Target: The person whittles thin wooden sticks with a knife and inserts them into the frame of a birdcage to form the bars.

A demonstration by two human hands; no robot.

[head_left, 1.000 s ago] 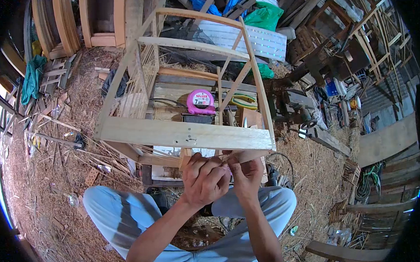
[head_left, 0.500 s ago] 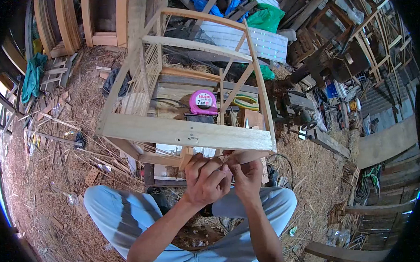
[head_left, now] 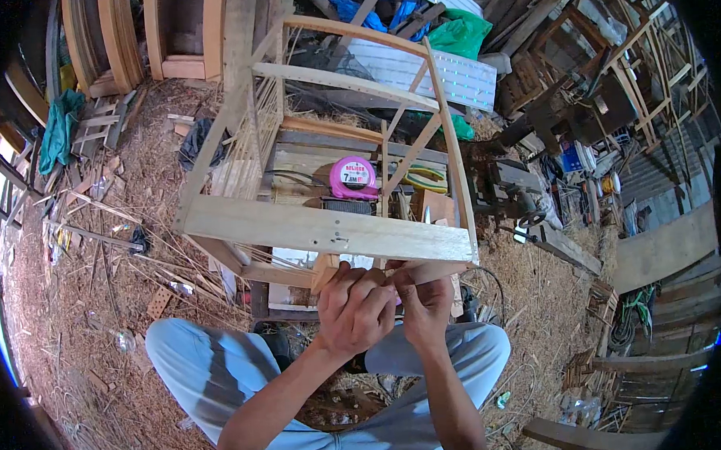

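Observation:
A wooden chair-like frame [head_left: 328,226] stands before my knees, its pale front rail crossing above both hands. My left hand [head_left: 354,307] is closed, its fingers curled at the underside of the rail beside a short wooden block [head_left: 325,268]. My right hand [head_left: 425,309] is closed too, thumb against the fingers, close to the left fingertips and under the rail. Whatever thin thing the fingers pinch is hidden. Inside the frame's outline lie a pink tape measure [head_left: 353,178] and yellow-handled pliers [head_left: 423,176]. Thin pale strands [head_left: 249,153] run along the frame's left side.
Wood shavings [head_left: 99,317] cover the floor around me. Curved wooden parts [head_left: 119,42] stand at the back left. A green plastic bag [head_left: 460,32] and a white perforated panel [head_left: 458,72] lie behind the frame. A dark vise-like metal tool [head_left: 520,190] stands at the right.
The frame has shifted slightly right and down in view. My left hand's fingers have turned a little, and the thin strip seen between the hands is now hidden.

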